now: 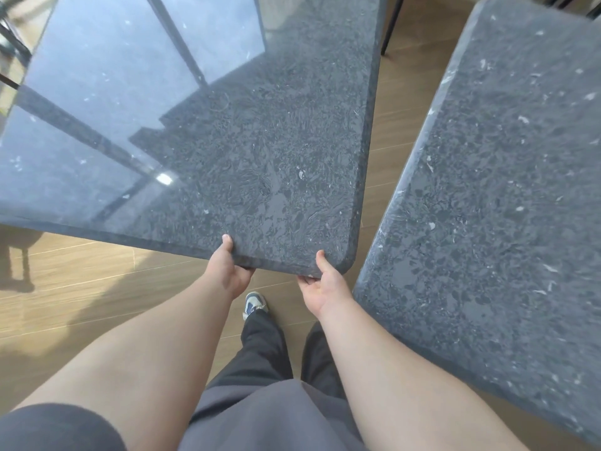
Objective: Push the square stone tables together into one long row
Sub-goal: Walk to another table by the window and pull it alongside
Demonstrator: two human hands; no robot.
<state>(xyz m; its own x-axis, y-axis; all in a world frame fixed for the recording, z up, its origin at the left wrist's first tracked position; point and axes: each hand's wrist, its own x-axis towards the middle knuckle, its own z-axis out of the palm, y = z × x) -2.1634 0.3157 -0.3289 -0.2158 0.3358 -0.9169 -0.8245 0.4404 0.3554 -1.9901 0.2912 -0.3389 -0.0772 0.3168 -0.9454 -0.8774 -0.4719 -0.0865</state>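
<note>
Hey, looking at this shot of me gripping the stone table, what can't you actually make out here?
- Fingers of the left hand and right hand: curled under the held table, hidden by its slab.
- That table's legs: hidden by the top.
- Second table: right side cut off by the frame edge.
- Far end of the gap: narrows out of view at the top edge.
- One foot: hidden by the trouser leg.

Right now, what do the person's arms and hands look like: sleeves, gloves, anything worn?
Both forearms are bare, with no gloves, watch, rings or markings visible on the left hand or the right hand. A dark grey short sleeve shows at the left upper arm. The right sleeve is out of frame. Most fingers are hidden.
</note>
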